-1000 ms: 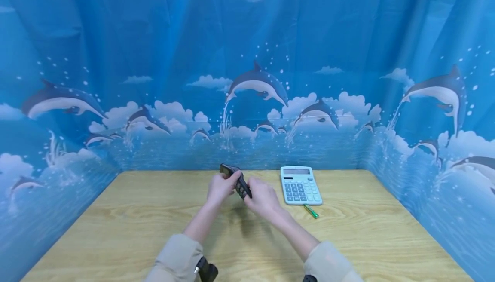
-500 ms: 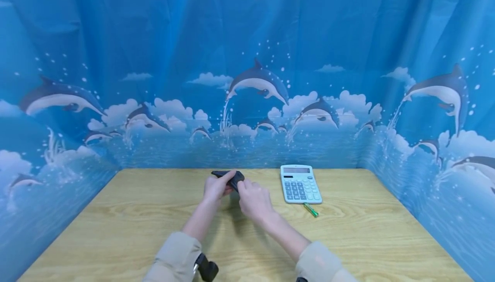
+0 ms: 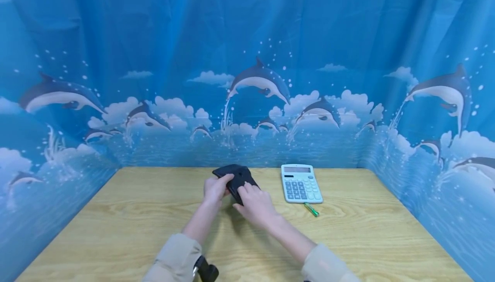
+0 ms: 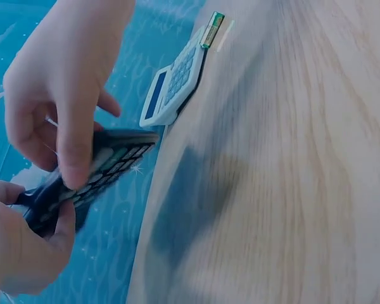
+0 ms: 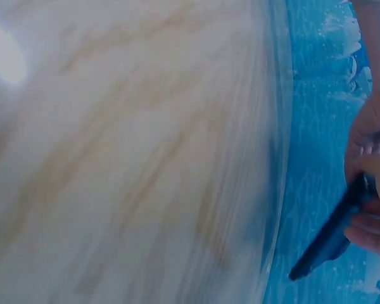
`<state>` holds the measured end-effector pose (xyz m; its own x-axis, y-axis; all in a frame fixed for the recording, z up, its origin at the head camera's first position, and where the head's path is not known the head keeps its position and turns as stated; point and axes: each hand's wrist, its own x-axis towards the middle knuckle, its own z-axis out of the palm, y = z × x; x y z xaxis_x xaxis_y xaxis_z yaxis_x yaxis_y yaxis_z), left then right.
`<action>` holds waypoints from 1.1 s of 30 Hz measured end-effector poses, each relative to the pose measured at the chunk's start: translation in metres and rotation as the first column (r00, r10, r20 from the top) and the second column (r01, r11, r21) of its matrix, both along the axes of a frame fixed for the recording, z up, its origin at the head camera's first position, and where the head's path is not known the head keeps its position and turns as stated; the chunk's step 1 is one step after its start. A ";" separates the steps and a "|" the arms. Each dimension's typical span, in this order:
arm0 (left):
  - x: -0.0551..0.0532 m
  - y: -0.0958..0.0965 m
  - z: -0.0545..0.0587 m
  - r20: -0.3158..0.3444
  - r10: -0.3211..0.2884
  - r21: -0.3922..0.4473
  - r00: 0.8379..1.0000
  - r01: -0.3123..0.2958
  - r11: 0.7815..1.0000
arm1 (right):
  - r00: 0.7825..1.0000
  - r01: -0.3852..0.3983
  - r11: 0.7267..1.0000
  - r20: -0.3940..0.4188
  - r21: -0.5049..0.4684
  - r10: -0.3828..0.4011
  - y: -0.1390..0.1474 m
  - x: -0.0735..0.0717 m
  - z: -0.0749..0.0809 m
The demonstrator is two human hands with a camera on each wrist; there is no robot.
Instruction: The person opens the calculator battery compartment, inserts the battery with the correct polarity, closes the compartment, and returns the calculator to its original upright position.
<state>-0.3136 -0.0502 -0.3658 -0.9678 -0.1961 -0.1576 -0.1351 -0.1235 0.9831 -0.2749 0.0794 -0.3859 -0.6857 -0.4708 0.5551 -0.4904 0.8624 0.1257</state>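
Note:
A black calculator (image 3: 240, 183) is held in the air over the table's far side, its plain back turned up in the head view. Dark key rows show on the calculator (image 4: 107, 168) in the left wrist view, slightly blurred. My left hand (image 3: 215, 188) grips its left side, thumb on the back. With bent fingers on the back near the right edge, my right hand (image 3: 256, 202) holds it too; its thumb shows at the lower edge. In the right wrist view, the calculator (image 5: 332, 231) is a dark slab, partly hidden by fingers.
A pale blue calculator (image 3: 300, 183) lies to the right on the wooden table (image 3: 154, 217). Touching or just below its lower edge is a green battery (image 3: 311, 209). A blue dolphin-print curtain (image 3: 185, 101) encloses the table's back and sides.
The black calculator has been turned over, from its keys partly showing to its back facing up. My right hand has shifted slightly left and its fingers now lie on that back.

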 end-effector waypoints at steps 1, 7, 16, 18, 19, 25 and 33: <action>0.000 0.000 -0.001 0.004 0.004 -0.016 1.000 -0.004 1.000 | 0.999 -0.015 1.000 0.041 -0.004 0.015 0.002 0.001 0.000; 0.000 -0.004 -0.004 0.008 -0.003 -0.073 1.000 0.004 0.997 | 0.992 -0.065 0.991 0.101 -0.120 0.077 0.021 -0.003 -0.003; 0.001 -0.008 -0.010 0.004 -0.136 -0.090 0.991 0.136 0.987 | 0.960 0.094 0.924 0.281 -0.372 0.016 0.045 -0.018 -0.002; 0.001 -0.007 -0.011 0.004 -0.182 -0.087 0.983 0.182 0.979 | 0.940 0.124 0.901 0.339 -0.415 0.027 0.049 -0.020 -0.002; 0.002 -0.007 -0.012 0.002 -0.204 -0.087 0.979 0.203 0.975 | 0.932 0.134 0.890 0.361 -0.435 0.037 0.051 -0.021 -0.002; 0.005 -0.001 -0.012 0.007 -0.260 -0.108 0.965 0.260 0.960 | 0.912 0.138 0.854 0.400 -0.501 0.088 0.060 -0.021 -0.004; 0.008 0.001 -0.013 -0.013 -0.320 -0.093 0.947 0.317 0.944 | 0.894 0.134 0.844 0.430 -0.520 0.123 0.067 -0.019 -0.009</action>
<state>-0.3052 -0.0489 -0.3789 -0.9858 0.1114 -0.1258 -0.1256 0.0092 0.9920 -0.2940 0.1467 -0.3949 -0.9133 -0.1918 0.3592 -0.3767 0.7329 -0.5666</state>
